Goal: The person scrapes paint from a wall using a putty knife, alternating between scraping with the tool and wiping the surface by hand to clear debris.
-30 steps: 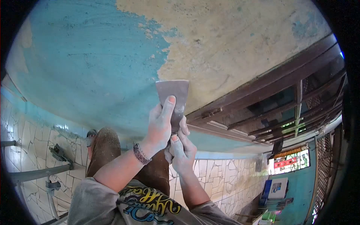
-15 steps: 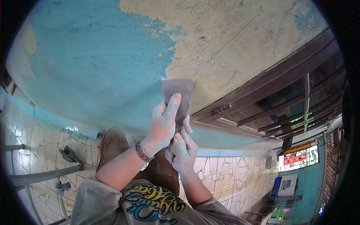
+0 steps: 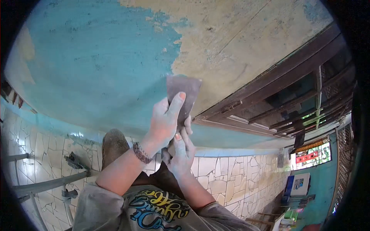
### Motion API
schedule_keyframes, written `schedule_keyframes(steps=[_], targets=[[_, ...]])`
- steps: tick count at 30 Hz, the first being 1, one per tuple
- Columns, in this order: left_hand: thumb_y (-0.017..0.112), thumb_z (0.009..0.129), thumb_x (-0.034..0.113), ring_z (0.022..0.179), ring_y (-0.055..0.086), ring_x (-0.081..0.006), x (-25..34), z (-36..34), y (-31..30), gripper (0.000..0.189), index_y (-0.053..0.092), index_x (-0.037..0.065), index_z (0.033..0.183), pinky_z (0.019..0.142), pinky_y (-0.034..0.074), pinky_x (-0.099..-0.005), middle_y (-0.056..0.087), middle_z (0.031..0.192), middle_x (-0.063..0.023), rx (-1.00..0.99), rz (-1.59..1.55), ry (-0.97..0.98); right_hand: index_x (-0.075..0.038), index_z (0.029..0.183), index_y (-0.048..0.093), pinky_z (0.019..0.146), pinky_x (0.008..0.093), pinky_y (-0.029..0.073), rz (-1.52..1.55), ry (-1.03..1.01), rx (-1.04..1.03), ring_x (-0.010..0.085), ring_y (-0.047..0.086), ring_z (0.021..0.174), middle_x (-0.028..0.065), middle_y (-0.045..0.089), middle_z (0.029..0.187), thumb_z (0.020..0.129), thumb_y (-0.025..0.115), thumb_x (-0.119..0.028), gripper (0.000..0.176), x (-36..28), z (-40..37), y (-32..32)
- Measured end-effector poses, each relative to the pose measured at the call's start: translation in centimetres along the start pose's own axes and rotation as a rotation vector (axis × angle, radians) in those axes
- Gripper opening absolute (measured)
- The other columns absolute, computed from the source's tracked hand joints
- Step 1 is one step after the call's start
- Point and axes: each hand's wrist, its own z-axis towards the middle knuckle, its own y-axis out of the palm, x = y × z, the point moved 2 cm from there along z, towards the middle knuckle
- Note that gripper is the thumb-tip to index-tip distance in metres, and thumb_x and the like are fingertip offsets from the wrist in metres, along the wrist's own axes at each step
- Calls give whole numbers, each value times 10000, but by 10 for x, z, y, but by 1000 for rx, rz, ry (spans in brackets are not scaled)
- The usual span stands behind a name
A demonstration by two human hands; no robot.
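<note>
Flaking wall (image 3: 96,69); left hand (image 3: 163,123), right hand (image 3: 179,154) clasp one scraper (image 3: 185,89)

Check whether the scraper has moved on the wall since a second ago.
Yes, slightly: the scraper edged up-left, closer to the teal paint edge.

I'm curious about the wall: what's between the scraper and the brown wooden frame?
Just bare beige wall lies between the scraper and the frame, in the head view.

wall (image 3: 96,57): turquoise paint, peeled to beige above the hands (image 3: 165,127) | dark wooden frame (image 3: 277,81): right of them | mosaic tiles (image 3: 223,173): below
</note>
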Motion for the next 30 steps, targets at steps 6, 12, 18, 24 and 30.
schedule_keyframes(steps=[6, 12, 18, 24, 30], targets=[[547, 957, 421, 453, 545, -151, -5, -3, -8, 398, 516, 33, 872, 431, 463, -278, 554, 612, -67, -12, 61, -7, 58, 1371, 410, 377, 231, 342, 317, 178, -4, 80, 447, 438, 39, 550, 739, 1006, 484, -226, 468, -1, -11, 12], [540, 959, 429, 457, 544, -141, -2, -1, -14, 415, 506, 26, 865, 429, 460, -272, 553, 612, -67, -18, 142, -16, 56, 1375, 392, 385, 230, 356, 410, 196, 20, 92, 454, 466, 49, 551, 772, 1002, 484, -200, 462, 6, -12, 20], [537, 961, 424, 453, 547, -138, 0, -1, -15, 415, 509, 25, 850, 423, 456, -268, 558, 598, -72, -20, 187, 1, 36, 1313, 417, 391, 236, 363, 433, 189, 2, 115, 478, 491, 67, 553, 834, 993, 478, -242, 428, 17, -11, 18], [519, 978, 375, 411, 553, -134, -1, -1, -15, 407, 526, -11, 848, 370, 414, -260, 569, 557, -74, 7, 202, 20, 52, 1327, 430, 409, 235, 387, 495, 151, -63, 112, 498, 538, 70, 567, 882, 1001, 485, -206, 420, 16, -12, 15], [518, 974, 403, 426, 549, -142, 0, -1, -17, 414, 508, 12, 840, 401, 439, -263, 558, 567, -71, -12, 236, 26, 68, 1385, 355, 410, 238, 379, 405, 121, -39, 113, 477, 519, 69, 566, 890, 996, 468, -235, 506, 22, -11, 17]])
